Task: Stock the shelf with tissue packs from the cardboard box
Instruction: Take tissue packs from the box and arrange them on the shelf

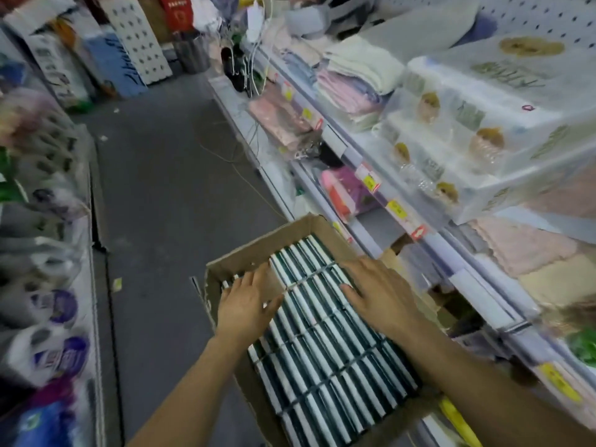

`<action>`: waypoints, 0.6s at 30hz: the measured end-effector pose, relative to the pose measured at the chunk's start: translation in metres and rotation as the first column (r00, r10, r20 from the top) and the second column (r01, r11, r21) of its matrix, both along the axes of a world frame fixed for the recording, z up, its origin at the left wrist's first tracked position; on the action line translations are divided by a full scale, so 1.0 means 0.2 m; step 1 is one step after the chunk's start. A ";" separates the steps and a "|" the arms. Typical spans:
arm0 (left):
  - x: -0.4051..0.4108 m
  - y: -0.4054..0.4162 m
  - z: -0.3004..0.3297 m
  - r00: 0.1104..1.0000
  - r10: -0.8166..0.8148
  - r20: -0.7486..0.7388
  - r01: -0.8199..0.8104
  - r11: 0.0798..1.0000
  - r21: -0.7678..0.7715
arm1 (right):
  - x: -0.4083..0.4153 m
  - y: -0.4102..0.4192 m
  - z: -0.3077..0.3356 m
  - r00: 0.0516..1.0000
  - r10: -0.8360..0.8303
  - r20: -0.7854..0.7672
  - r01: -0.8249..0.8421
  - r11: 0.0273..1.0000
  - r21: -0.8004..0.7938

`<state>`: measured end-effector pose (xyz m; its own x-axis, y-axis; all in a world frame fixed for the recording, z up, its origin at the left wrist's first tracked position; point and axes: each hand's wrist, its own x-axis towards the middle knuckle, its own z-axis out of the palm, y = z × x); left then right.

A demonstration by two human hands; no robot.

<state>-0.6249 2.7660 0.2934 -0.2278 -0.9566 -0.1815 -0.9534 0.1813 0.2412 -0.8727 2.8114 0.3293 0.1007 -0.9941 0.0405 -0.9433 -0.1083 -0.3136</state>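
Note:
An open cardboard box [258, 250] stands on the aisle floor beside the right-hand shelf. It is packed tight with several rows of green-and-white tissue packs [329, 356] standing on edge. My left hand [246, 303] lies flat on the packs at the box's far left side, fingers straight. My right hand [379, 293] rests flat on the packs at the right side, fingers spread toward the left. Neither hand holds a pack. The shelf [416, 221] runs along the right, its edge rail carrying yellow price tags.
Large clear-wrapped tissue bundles [477, 124] and folded towels [354, 79] fill the right shelf levels. A second shelf with bagged goods [48, 285] lines the left. Grey aisle floor [161, 188] runs ahead, with boxes and a perforated panel at its far end.

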 end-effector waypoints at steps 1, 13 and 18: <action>0.03 -0.04 -0.07 1.000 0.014 0.000 -0.014 0.999 0.030 | 0.02 -0.05 -0.06 1.000 0.011 0.007 -0.011 1.000 0.023; 0.16 -0.34 -0.71 0.895 0.413 -0.169 -0.332 0.870 0.364 | 0.37 -0.56 -0.81 1.000 -0.027 -0.002 0.026 0.934 0.356; 0.15 -0.40 -0.84 0.890 0.445 -0.102 -0.394 0.862 0.319 | 0.47 -0.70 -0.99 0.996 0.016 -0.090 0.017 0.936 0.353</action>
<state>-0.5954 2.6851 0.1259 0.1330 -0.8816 -0.4528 -0.8646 -0.3266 0.3819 -0.7794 2.6717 0.1305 0.0874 -0.9428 -0.3218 -0.9693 -0.0059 -0.2457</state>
